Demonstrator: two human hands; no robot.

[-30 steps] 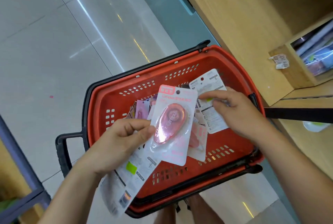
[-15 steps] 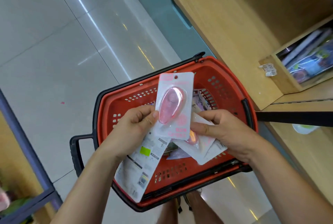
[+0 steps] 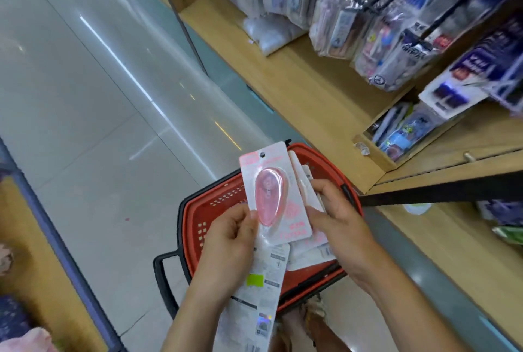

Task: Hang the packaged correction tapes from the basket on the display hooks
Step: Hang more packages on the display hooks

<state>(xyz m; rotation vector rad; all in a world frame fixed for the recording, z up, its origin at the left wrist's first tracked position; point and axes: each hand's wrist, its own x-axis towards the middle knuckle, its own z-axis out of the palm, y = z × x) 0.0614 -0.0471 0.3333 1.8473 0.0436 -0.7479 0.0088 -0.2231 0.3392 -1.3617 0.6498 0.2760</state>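
Gaze lifts from the basket to the display. Half a second ago the view looked down into the red basket (image 3: 195, 211) with only bare wood beside it; now the display hooks (image 3: 433, 25) and their hanging stationery packs (image 3: 336, 32) fill the upper right. The left hand (image 3: 227, 241) keeps its grip, thumb on the front, on the pink correction tape pack (image 3: 278, 201). That pack stands upright above the basket with its hang hole at the top. Under it the same hand holds white-backed packs (image 3: 256, 292) that trail down past the wrist. The right hand (image 3: 341, 220), which a second ago was reaching into the basket for a card, has come up with a small sheaf of packs (image 3: 304, 254) pinched between thumb and fingers. It brings them against the right edge of the pink one, so both hands are closed on packaging and neither is free. The basket lies below the hands, beside the wooden shelf (image 3: 285, 77) and well below the hooks; the hands hide how many packs remain in it. Gathering seems to be over for now and hanging about to start. The stack is nearly squared and a hole faces up, but nothing has reached a hook yet, and one hand will probably have to single out a pack first.
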